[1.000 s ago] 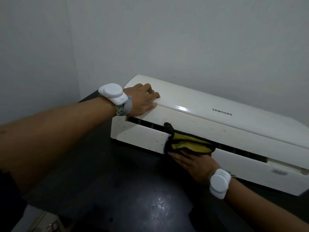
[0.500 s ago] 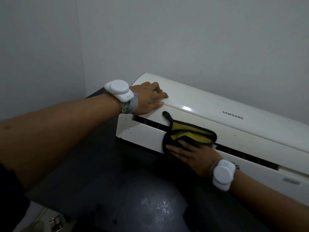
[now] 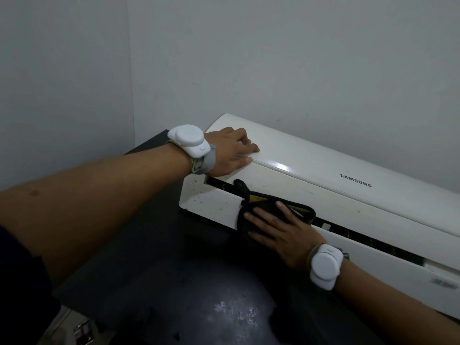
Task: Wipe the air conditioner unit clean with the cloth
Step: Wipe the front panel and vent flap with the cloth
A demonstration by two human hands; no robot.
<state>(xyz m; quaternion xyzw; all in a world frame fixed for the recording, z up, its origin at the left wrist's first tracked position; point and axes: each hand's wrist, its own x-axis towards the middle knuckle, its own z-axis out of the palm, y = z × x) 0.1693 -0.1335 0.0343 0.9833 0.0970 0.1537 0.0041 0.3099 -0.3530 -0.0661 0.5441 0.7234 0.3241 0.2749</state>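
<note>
A long white air conditioner unit (image 3: pixel 323 170) lies on a dark table against the wall, with its dark vent slot facing me. My left hand (image 3: pixel 230 151) rests flat on the unit's top left corner, fingers together, holding nothing. My right hand (image 3: pixel 278 227) presses a black and yellow cloth (image 3: pixel 258 202) flat against the front panel, across the vent slot left of the middle. Its fingers are spread over the cloth. Dark specks dot the panel to the left of the cloth.
The dark table top (image 3: pixel 174 282) extends toward me, with a shiny worn patch near the front. Grey walls meet in a corner behind the unit's left end. A white band sits on each wrist. Small objects show below the table edge at the bottom left.
My right hand has slid up over the cloth, now covering most of its yellow part. The view has shifted a little; the left hand stays on the top corner.
</note>
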